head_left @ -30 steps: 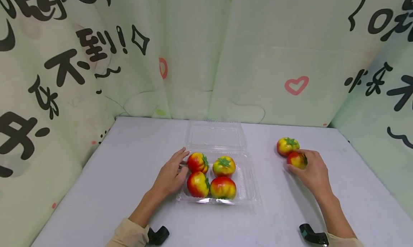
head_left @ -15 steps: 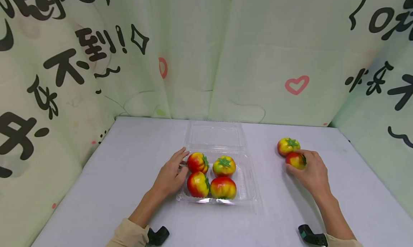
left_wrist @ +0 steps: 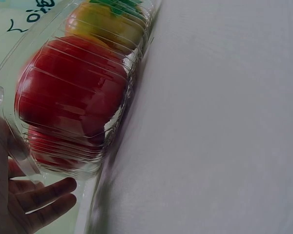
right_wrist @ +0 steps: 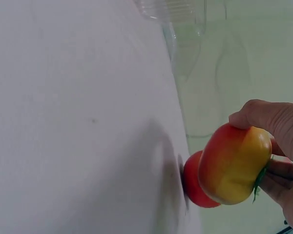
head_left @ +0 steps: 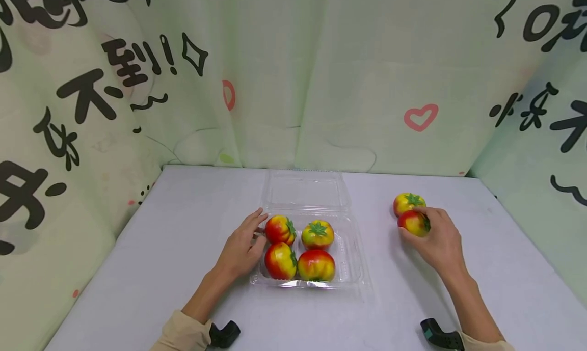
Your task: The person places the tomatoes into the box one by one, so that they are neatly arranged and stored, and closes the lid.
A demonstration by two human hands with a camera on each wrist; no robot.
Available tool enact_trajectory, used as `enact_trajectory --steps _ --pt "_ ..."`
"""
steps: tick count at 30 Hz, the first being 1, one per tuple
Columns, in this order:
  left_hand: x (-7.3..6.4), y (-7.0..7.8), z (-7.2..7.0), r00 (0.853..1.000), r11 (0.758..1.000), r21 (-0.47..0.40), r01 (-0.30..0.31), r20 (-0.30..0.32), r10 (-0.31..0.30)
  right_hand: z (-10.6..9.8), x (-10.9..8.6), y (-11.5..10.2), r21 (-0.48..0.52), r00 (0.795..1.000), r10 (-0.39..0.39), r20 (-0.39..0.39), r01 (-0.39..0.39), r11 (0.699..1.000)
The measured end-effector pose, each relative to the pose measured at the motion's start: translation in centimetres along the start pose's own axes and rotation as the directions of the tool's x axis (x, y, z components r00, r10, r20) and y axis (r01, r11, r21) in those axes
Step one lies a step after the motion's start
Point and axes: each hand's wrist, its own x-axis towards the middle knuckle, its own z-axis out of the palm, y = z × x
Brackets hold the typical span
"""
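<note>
In the head view, my right hand [head_left: 437,239] holds a red-and-yellow tomato [head_left: 413,223] with a green leafy top between thumb and fingers. The right wrist view shows this tomato [right_wrist: 234,165] raised off the white table. Just behind it sits a second tomato [head_left: 407,203]. My left hand [head_left: 244,245] lies at the left side of a clear plastic clamshell box [head_left: 350,254], fingers spread and fairly straight along its edge. Inside the box, several similar tomatoes [head_left: 316,265] fill the left and middle; through its wall, the left wrist view shows a red tomato [left_wrist: 71,87].
The box's clear lid [head_left: 306,190] lies folded back toward the rear of the white table [head_left: 192,213]. A pale green printed curtain [head_left: 357,76] closes off the back and both sides. Each wrist wears a black device [head_left: 224,334].
My right hand has lifted the tomato slightly and moved a little left with it, away from where it sat. The left hand and the box stay put.
</note>
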Motion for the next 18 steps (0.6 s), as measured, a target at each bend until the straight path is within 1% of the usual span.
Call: enact_trajectory --steps 8,18 --pt "0.0 0.1 -0.1 1.0 1.0 -0.007 -0.005 0.003 0.005 -0.4 -0.6 -2.3 0.035 0.999 -0.044 -0.023 0.045 0.998" --pt "-0.1 0.0 -0.1 1.0 1.0 -0.004 -0.006 -0.003 0.006 -0.3 -0.9 -4.2 0.079 0.986 -0.153 -0.071 0.158 0.984"
